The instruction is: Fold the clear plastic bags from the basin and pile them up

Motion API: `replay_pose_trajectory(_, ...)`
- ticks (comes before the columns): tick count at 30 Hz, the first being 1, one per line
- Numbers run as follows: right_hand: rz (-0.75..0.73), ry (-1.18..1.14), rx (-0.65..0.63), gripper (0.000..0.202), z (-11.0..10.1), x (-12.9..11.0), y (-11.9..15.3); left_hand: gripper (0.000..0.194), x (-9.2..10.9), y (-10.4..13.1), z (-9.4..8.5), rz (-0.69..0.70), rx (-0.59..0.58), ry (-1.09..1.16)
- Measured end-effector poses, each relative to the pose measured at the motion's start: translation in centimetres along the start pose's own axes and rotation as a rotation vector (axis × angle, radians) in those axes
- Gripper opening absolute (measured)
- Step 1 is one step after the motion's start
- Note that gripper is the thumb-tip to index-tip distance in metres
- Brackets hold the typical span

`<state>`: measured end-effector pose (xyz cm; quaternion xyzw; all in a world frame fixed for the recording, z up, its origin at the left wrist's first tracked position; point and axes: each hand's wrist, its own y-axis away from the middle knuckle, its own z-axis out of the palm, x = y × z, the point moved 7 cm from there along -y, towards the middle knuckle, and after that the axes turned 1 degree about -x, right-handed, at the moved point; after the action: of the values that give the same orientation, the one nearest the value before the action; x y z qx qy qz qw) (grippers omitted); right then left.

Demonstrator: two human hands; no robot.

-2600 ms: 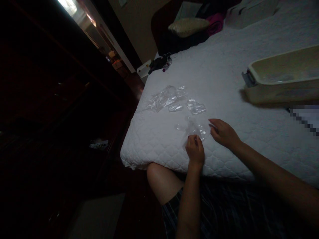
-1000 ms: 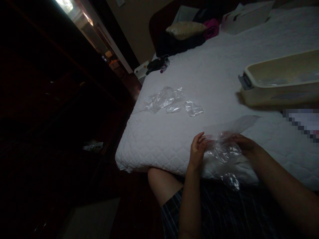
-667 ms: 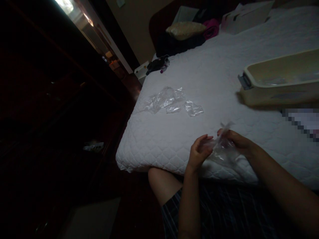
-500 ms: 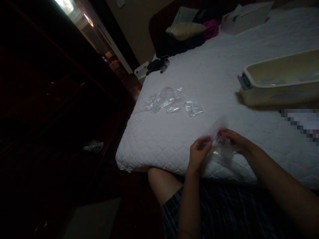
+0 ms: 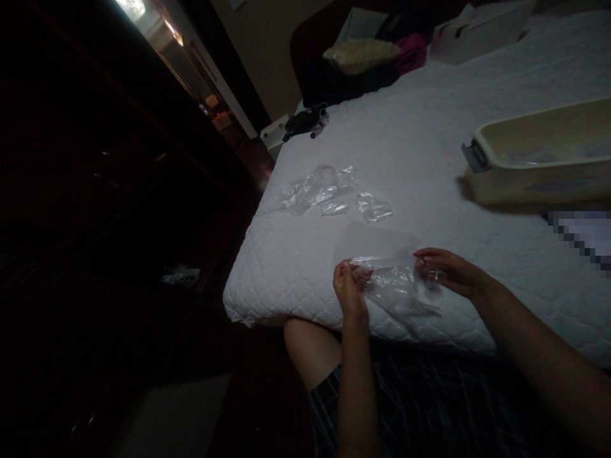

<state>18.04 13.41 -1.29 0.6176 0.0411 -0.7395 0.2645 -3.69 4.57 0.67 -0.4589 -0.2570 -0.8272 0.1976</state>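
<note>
Clear plastic bag (image 5: pixel 389 277) stretched between the two hands, at the near edge of the bed (image 5: pixel 296 261); whether its far flap rests on the quilted cover is unclear. Left hand (image 5: pixel 352 286) pinches the bag's left end, thumb against forefinger. Right hand (image 5: pixel 446 270) has its fingers extended at the right end, film over some of them; cannot tell whether it grips. Step in hand, by judgement: spreading the film out. Next move seems to call for a sure hold on the right edge and light, even tension, since thin film likely folds back on itself. Just beyond, a little left: loose plastic pieces (image 5: pixel 315 189), lying flat and crumpled. Well to the right: cream bin (image 5: pixel 534 181), with a grey latch (image 5: pixel 475 158) on its left end. Far right: white box (image 5: pixel 477 37).
</note>
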Motion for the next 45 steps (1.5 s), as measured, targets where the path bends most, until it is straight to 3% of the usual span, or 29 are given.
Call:
replay_pose_trajectory(6, -0.072, -0.052, -0.058, 0.025, -0.3, 0.2, -0.3, 0.052, 1.2, -0.3, -0.8, -0.042, -0.025, 0.002)
replay_pose_trajectory(13, -0.179, -0.093, -0.058, 0.027, 0.5, -0.7, 0.0, 0.046, 1.4, 0.9, 1.0, -0.072, -0.244, -0.112)
replay_pose_trajectory(17, -0.172, 0.017, -0.035, 0.037, 1.2, -1.7, 0.5, 0.043, 1.1, 1.5, 1.6, -0.074, -0.325, -0.196)
replay_pose_trajectory(20, -0.19, 0.223, -0.061, 0.043, 2.2, -3.0, 0.9, 0.044, 0.7, 1.7, 1.8, -0.085, -0.348, -0.238)
replay_pose_trajectory(23, -0.22, 0.449, -0.056, 0.041, 3.2, -4.5, 1.3, 0.045, 0.6, 1.7, 1.9, -0.089, -0.35, -0.242)
replay_pose_trajectory(26, -0.239, 0.516, -0.014, 0.043, 3.7, -5.7, 2.1, 0.044, 0.5, 1.7, 1.9, -0.116, -0.376, -0.207)
replay_pose_trajectory(33, -0.262, 0.512, 0.181, 0.048, 2.3, -8.1, 4.0, 0.05, 0.3, 2.2, 2.1, -0.193, -0.429, -0.21)
replay_pose_trajectory(38, -0.243, 0.585, 0.134, 0.05, 1.7, -9.2, 4.4, 0.053, -0.1, 2.1, 2.4, -0.198, -0.401, -0.238)
replay_pose_trajectory(45, -0.174, 0.592, 0.142, 0.05, 0.9, -10.2, 5.2, 0.06, -0.7, 2.9, 3.4, -0.256, -0.512, -0.166)
